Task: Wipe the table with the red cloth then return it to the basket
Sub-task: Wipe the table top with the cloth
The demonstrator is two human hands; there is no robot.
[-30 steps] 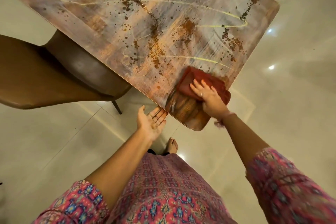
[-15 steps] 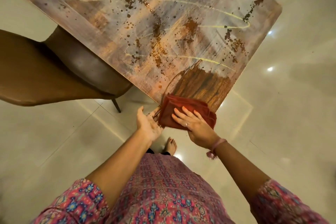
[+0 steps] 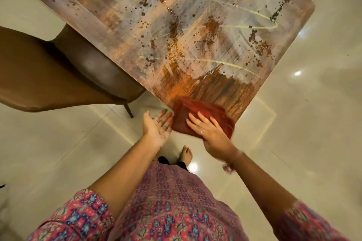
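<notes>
head view | folded red cloth [image 3: 197,117] hanging half off near corner of paint-splattered rectangular table [image 3: 176,31] | right hand [image 3: 210,134] flat on cloth, fingers spread | left hand [image 3: 157,127] cupped palm-up just left, touching cloth edge | brown chair [image 3: 58,76] far left

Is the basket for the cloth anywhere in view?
No, only the table, a chair, the tiled floor and the red cloth show.

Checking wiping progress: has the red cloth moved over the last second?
Yes. The red cloth slid from further in on the table down to its near corner, now overhanging the edge.
</notes>
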